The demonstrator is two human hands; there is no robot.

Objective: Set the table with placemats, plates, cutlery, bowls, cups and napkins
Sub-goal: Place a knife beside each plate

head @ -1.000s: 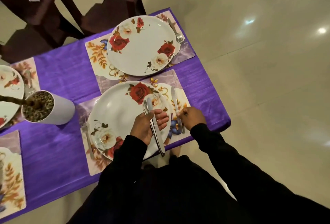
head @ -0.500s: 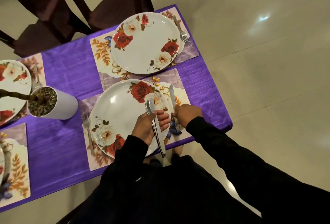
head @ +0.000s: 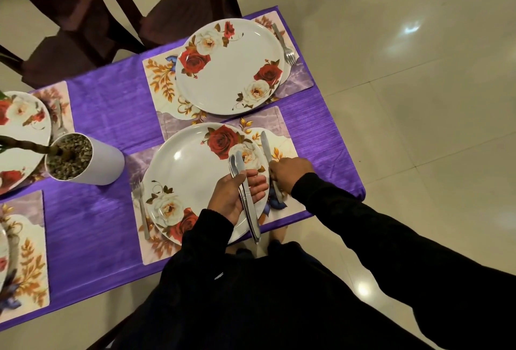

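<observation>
My left hand (head: 236, 196) holds a bundle of knives (head: 245, 196) above the near rose-patterned plate (head: 184, 171). My right hand (head: 290, 175) pinches the handle of a single knife (head: 265, 145) that lies on the placemat (head: 287, 148) just right of that plate. A fork (head: 141, 207) lies on the mat at the plate's left. The far plate (head: 229, 70) sits on its own mat, with a fork (head: 284, 45) at its right side.
A white pot (head: 95, 162) with pebbles and a plant stem stands left of the near plate. Another plate (head: 19, 131) and mats lie at the left on the purple tablecloth (head: 106, 115). Dark chairs (head: 181, 6) stand beyond the table. Tiled floor lies to the right.
My right hand has shifted slightly along the single knife on the mat. My left hand keeps the knife bundle over the plate. The view has moved a little.
</observation>
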